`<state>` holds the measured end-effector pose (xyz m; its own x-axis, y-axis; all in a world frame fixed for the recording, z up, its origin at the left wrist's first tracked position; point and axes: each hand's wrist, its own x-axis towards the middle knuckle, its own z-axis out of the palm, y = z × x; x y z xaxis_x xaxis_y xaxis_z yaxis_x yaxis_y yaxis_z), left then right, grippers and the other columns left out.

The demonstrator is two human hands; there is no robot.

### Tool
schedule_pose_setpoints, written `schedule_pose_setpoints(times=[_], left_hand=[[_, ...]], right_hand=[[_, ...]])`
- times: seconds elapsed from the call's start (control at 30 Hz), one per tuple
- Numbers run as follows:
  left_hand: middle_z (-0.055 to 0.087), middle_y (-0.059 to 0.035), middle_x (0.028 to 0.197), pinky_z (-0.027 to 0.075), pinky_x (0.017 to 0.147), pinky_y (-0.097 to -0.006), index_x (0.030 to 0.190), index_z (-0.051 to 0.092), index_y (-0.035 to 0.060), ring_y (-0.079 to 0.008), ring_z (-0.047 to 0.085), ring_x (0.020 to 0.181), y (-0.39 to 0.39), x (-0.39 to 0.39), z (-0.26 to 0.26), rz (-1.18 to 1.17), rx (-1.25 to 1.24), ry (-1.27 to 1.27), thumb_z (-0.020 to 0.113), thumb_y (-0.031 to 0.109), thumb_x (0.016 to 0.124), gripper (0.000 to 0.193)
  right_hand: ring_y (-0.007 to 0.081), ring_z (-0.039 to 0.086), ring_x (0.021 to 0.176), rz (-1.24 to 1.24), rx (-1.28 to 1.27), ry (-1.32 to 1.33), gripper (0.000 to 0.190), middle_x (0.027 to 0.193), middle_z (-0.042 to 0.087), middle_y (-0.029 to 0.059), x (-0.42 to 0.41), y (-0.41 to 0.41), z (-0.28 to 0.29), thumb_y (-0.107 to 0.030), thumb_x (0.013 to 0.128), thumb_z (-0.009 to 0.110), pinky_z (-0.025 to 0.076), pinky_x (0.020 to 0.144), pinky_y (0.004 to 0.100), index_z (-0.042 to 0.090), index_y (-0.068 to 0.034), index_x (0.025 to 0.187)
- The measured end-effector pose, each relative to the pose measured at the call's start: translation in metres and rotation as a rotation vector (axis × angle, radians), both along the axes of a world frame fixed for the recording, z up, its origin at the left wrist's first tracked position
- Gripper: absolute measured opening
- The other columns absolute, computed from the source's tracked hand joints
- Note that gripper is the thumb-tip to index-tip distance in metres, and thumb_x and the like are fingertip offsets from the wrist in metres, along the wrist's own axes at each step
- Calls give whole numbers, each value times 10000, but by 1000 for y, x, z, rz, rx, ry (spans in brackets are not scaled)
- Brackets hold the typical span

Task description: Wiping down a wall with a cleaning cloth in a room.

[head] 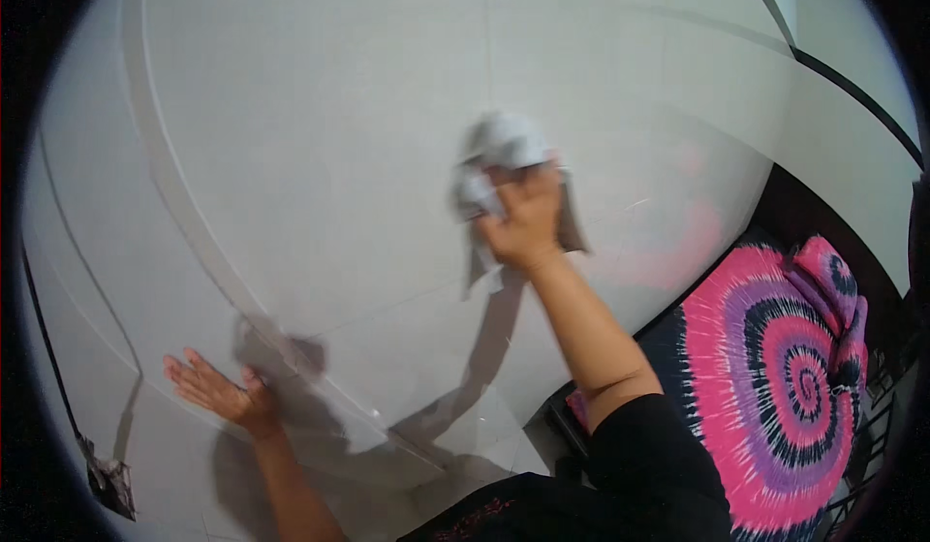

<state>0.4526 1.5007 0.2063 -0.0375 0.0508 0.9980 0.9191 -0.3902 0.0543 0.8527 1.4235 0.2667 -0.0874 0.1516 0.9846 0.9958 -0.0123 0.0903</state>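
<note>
My right hand (pixel 529 219) presses a crumpled grey-and-white cloth (pixel 514 139) against a large pale, glossy tiled surface (pixel 327 142). Motion blurs the cloth, and its loose corners hang below and beside the fingers. The right arm is stretched out, its shadow falling across the tiles. Lower left, my left hand (pixel 221 394) is raised with nothing in it, the thumb apart from the fingers. It appears off the surface, near a long raised ledge (pixel 218 266) that curves across the view.
At the right is a bed with a pink, purple and black tie-dye sheet (pixel 781 382), matching pillows (pixel 828 273) and a dark headboard (pixel 806 208). A thin black rod (pixel 51 346) reaches a dark, unclear object (pixel 112 487) at the lower left.
</note>
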Motion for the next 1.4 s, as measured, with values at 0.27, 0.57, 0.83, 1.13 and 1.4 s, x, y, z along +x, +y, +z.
schedule_pose_setpoints(times=[0.27,0.57,0.83,1.13,1.4], left_hand=[[160,-171,1440,69,1054,-494,1366,260,54,-335,132,1332,-9,26,10,6,9,-4,352,468,873,651],[129,-182,1442,6,1019,-602,1399,167,161,-414,50,1325,-68,252,16,-683,114,390,476,390,828,689],[153,-209,1429,23,1003,-624,1388,211,146,-438,105,1309,-43,300,-1,-225,-12,448,394,501,832,685],[199,-211,1415,93,998,-622,1358,287,113,-425,171,1298,-45,309,8,-13,28,431,380,507,832,664],[195,-210,1417,78,1020,-582,1367,276,102,-392,181,1308,-44,313,7,-52,106,456,360,500,845,662]], right_hand=[[384,256,1255,-286,470,1179,495,1318,358,212,171,-29,-24,-273,860,462,194,1042,419,372,-52,1294],[324,308,1254,378,-147,-369,356,1180,479,117,43,-5,-13,-257,634,614,193,1010,573,597,-172,979],[363,337,1218,-38,269,355,530,1287,424,169,291,-77,36,-199,742,549,189,1038,465,451,-76,1248],[385,313,1218,-238,395,725,540,1310,372,210,357,-51,-30,-284,839,492,222,1020,467,350,-82,1319],[311,322,1254,418,-210,-487,413,1125,518,93,227,-68,37,-261,628,629,220,1025,500,577,-197,1033]])
